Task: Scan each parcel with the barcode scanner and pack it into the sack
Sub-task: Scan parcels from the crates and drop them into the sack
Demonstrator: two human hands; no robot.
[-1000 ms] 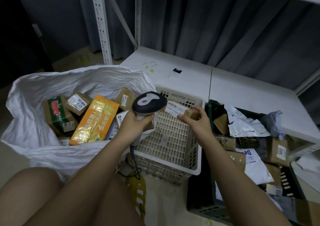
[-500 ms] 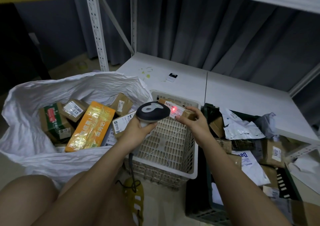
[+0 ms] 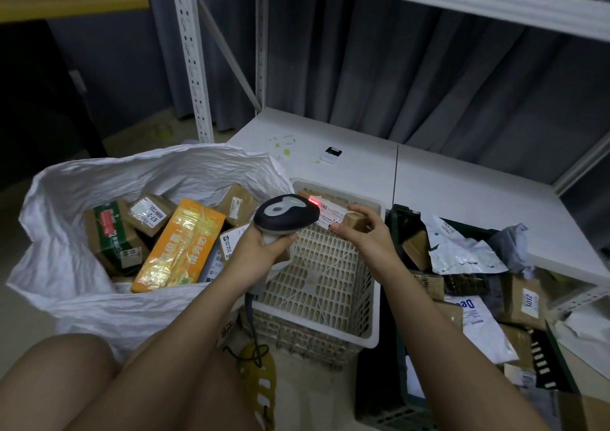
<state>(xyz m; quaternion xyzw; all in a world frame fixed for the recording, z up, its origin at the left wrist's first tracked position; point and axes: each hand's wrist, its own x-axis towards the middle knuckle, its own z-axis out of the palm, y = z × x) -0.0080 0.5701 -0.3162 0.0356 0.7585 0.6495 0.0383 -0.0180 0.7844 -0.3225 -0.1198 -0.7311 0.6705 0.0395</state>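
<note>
- Left hand (image 3: pixel 260 249) wraps the handle of the barcode scanner (image 3: pixel 285 214), its cord hanging toward 6 o'clock.
- Right hand (image 3: pixel 366 236) pinches a small brown parcel (image 3: pixel 343 214) over the white basket (image 3: pixel 330 282); a red scan spot sits on its label (scanner head just at its 9 o'clock).
- White sack (image 3: pixel 99 183), at 9 o'clock, holds boxes.
- Dark crate (image 3: pixel 396 397), at 3 o'clock, holds more parcels.
</note>
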